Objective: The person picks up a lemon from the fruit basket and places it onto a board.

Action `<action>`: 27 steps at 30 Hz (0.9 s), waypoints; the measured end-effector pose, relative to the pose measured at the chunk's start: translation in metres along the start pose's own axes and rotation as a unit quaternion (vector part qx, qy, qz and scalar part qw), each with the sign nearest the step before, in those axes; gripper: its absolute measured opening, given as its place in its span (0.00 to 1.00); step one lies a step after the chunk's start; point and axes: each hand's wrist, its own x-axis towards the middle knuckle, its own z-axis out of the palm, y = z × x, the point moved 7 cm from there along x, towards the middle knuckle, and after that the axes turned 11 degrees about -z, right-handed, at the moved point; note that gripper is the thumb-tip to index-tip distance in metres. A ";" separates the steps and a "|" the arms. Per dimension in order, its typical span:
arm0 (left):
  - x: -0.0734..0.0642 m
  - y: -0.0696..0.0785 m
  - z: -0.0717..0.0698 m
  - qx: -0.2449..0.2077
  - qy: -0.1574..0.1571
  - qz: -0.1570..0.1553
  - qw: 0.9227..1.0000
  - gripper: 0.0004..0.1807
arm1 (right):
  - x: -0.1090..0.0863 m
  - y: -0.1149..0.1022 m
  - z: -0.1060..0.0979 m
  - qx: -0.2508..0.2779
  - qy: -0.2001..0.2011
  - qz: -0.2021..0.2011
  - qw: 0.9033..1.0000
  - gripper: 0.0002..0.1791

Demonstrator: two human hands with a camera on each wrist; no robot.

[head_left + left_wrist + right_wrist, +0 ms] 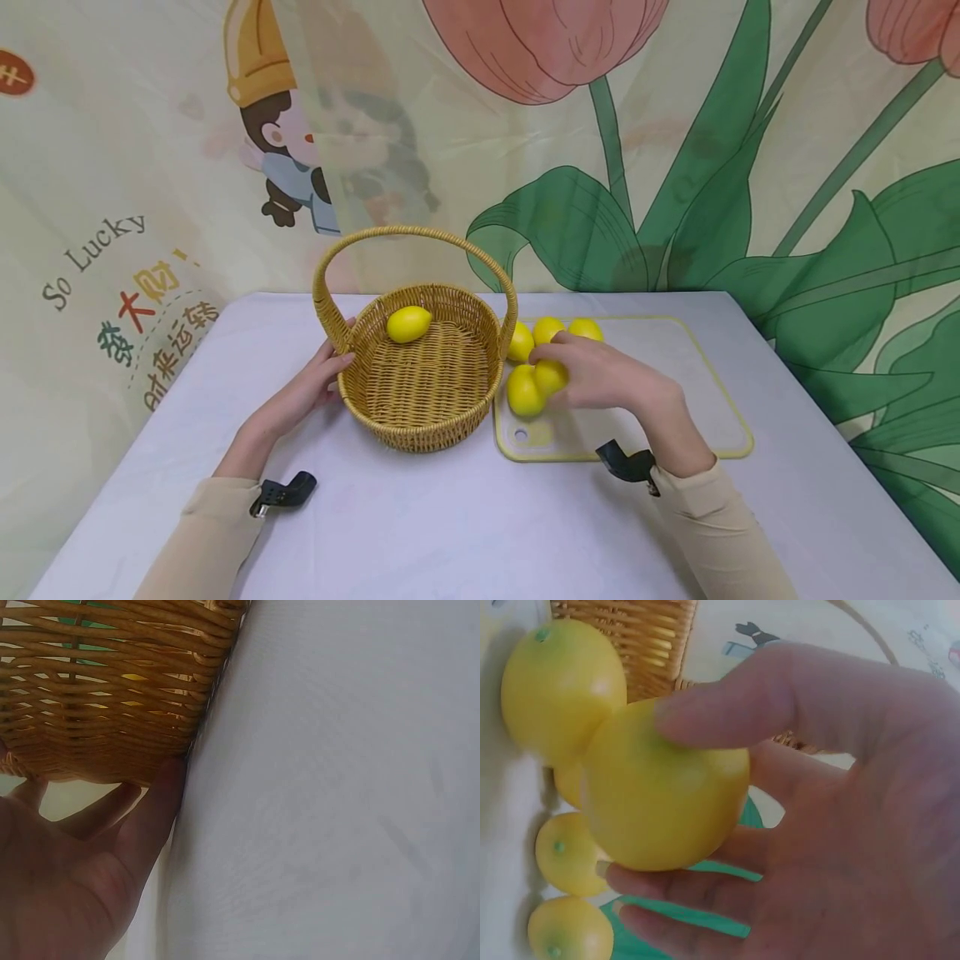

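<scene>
My right hand (607, 371) grips a yellow lemon (667, 802) between thumb and fingers, above the cutting board (645, 433). Right beside the held fruit is another lemon (525, 393), and a few more lemons (519, 343) lie behind it along the board's left part. To the left stands a round wicker basket (423, 437) with a tall arched handle. One lemon (408, 324) rests inside, against the far left wall. My left hand (318, 383) touches the basket's left side near the handle's base, its fingers extended along the woven wall in the left wrist view.
A white cloth covers the table (435, 533). Behind it hangs a printed backdrop (547, 208) with tulips, leaves and cartoon figures. The basket's handle (412, 231) arches high over its opening, and its right side stands close to the cutting board's left edge.
</scene>
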 end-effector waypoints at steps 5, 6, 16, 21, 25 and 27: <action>-0.001 0.001 0.000 -0.003 -0.005 0.006 1.000 0.36 | -0.001 0.009 0.001 0.002 -0.012 0.000 1.000 0.30; -0.001 0.001 0.000 -0.002 -0.004 0.005 1.000 0.36 | -0.001 0.011 0.002 0.004 -0.016 0.003 1.000 0.30; 0.001 -0.001 -0.001 0.005 -0.002 0.011 1.000 0.35 | 0.001 0.021 0.016 -0.005 -0.071 0.005 0.997 0.19; 0.002 -0.001 0.000 0.009 -0.001 0.011 1.000 0.36 | 0.002 0.025 0.022 -0.005 -0.082 0.020 0.996 0.27; 0.002 -0.002 -0.001 0.003 -0.001 0.010 1.000 0.36 | 0.003 0.028 0.022 -0.003 -0.079 0.032 0.996 0.33; 0.002 -0.002 -0.001 0.004 -0.001 0.011 1.000 0.36 | 0.003 0.028 0.022 -0.004 -0.075 0.031 0.997 0.34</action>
